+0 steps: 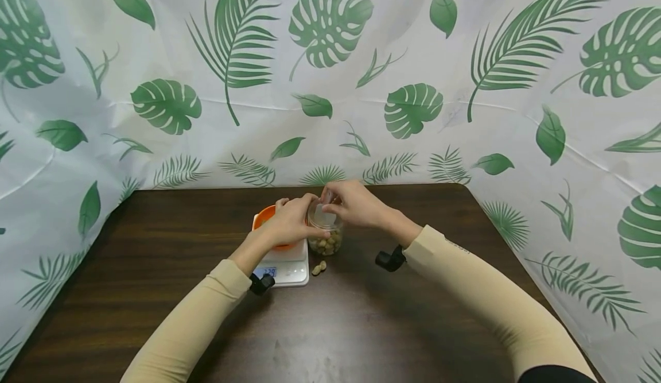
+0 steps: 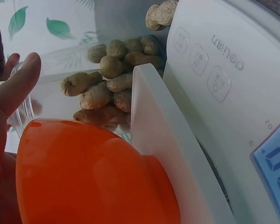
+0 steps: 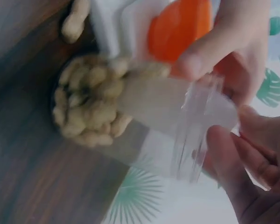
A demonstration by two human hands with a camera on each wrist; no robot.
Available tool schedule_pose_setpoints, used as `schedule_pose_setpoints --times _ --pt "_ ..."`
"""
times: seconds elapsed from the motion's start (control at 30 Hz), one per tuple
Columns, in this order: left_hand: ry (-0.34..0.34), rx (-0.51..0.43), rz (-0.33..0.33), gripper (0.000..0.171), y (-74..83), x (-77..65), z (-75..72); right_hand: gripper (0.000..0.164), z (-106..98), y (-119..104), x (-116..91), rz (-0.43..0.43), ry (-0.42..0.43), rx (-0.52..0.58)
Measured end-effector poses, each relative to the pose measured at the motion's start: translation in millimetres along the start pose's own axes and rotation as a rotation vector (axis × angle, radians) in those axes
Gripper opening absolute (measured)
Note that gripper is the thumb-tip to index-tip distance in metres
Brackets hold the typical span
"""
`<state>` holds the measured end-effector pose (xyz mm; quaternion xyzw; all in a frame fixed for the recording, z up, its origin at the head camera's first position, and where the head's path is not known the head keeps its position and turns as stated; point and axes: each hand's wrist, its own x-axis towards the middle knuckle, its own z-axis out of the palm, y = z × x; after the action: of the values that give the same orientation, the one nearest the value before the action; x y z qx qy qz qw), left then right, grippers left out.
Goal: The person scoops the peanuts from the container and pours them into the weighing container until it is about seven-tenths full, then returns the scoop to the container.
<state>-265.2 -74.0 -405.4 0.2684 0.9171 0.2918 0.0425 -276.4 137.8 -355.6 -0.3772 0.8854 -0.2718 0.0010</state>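
Observation:
A clear jar (image 1: 330, 244) with unshelled peanuts (image 3: 91, 100) in its lower part stands beside a white kitchen scale (image 1: 294, 271). My left hand (image 1: 291, 222) grips the jar at its neck, the thumb along the near side. Between the thumb and fingers of my right hand (image 1: 353, 202) is the end of a translucent white scoop (image 1: 324, 216). The scoop reaches down through the jar's mouth, its lower end near the peanuts in the right wrist view. On the scale sits an orange bowl (image 2: 84, 172), partly hidden behind my left hand in the head view.
Loose peanuts (image 1: 319, 267) lie on the dark wooden table (image 1: 155, 256) in front of the jar. The scale's lit display (image 1: 265, 272) faces me. A leaf-patterned white curtain (image 1: 351, 159) hangs behind the table's far edge.

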Motion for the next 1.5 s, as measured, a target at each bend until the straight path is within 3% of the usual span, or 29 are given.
schedule_pose_setpoints --times 0.23,0.47,0.7,0.97,1.13,1.37,1.5 --pt "-0.003 0.004 -0.001 0.081 -0.5 -1.0 0.4 0.008 5 8 -8 0.124 0.044 0.236" --pt "0.002 0.02 -0.001 0.084 1.0 -0.3 -2.5 0.014 13 4 -6 -0.029 0.066 0.013" --pt "0.006 0.001 0.012 0.08 1.5 0.1 -1.9 0.01 8 9 -9 0.081 0.091 0.214" --pt "0.001 0.013 0.006 0.082 1.5 -0.7 -2.8 0.015 11 9 -8 0.004 0.06 0.142" --pt "-0.004 0.008 0.005 0.082 1.6 -1.5 -3.8 0.011 4 7 -8 0.094 0.097 0.212" --pt "-0.001 0.005 -0.002 0.082 1.6 -1.1 -5.2 0.013 7 8 -8 0.072 0.119 0.254" --pt "-0.015 -0.001 -0.003 0.082 0.9 -0.8 -3.1 0.011 15 13 -13 0.137 0.183 0.308"
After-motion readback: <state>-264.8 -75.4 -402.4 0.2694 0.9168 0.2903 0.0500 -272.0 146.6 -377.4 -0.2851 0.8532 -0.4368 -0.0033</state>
